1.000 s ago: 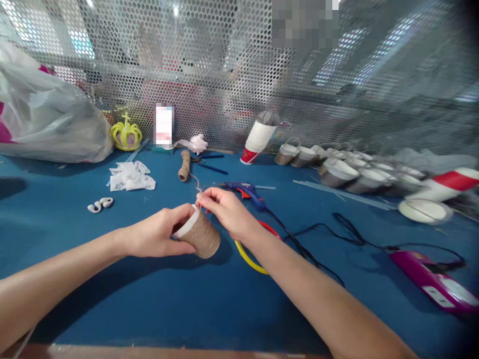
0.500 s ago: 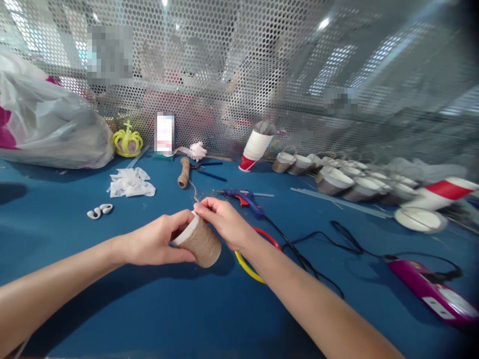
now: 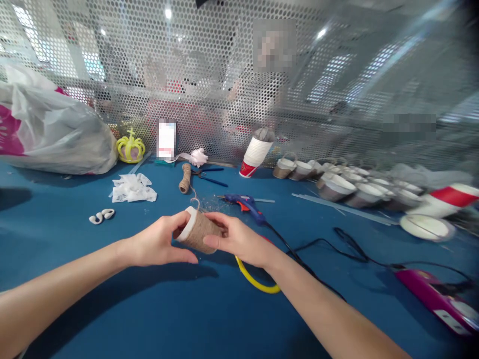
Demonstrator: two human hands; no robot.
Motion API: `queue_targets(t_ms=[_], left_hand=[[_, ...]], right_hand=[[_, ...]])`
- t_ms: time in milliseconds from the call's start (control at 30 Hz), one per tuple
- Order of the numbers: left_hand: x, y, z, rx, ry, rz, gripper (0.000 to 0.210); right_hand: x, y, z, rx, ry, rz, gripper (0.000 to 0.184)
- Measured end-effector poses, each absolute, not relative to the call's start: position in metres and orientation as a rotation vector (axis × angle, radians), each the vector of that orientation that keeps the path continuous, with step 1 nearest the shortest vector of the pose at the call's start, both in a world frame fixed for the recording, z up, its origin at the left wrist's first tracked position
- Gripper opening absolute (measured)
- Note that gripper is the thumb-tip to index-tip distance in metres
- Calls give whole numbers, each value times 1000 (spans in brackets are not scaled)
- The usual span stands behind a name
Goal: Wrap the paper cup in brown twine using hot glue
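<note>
The twine-wrapped cup (image 3: pixel 197 230) is clasped around its lower body by the grip of the right hand (image 3: pixel 234 237). Its mouth is entered by the fingers of the left hand (image 3: pixel 155 243), whose thumb is held off the wall; whether any squeeze is applied there cannot be told. The twine (image 3: pixel 193 192), pinched near the rim half a second ago, has been let go and the cup taken hold of instead; winding seems to be paused while the cup is regripped. It is held tilted, apparently clear of the table (image 3: pixel 130 314), and the twine is trailed loosely to the roll (image 3: pixel 184 178), just beside the pliers (image 3: pixel 212 169). The left fingertips are hidden inside the cup, its base is masked by the right hand, the yellow ring (image 3: pixel 254 284) is partly covered, and the twine's join at the rim cannot be made out.
</note>
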State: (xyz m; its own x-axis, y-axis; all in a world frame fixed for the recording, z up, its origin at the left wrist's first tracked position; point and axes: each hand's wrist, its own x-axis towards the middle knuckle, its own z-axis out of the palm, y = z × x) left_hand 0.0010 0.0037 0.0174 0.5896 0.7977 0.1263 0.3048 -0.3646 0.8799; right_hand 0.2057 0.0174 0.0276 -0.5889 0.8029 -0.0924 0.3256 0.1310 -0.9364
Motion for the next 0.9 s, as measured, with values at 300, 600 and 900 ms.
queue_targets(t_ms=[300, 600, 900], left_hand=[[4, 9, 19, 1475, 920, 849, 29], [7, 14, 10, 1299, 1094, 853, 38], [5, 12, 11, 1373, 1149, 815, 32]], right_hand=[[203, 5, 11, -1108, -2281, 346, 53], [194, -3, 3, -1070, -2406, 149, 57], [196, -4, 5, -1056, -2394, 303, 60]])
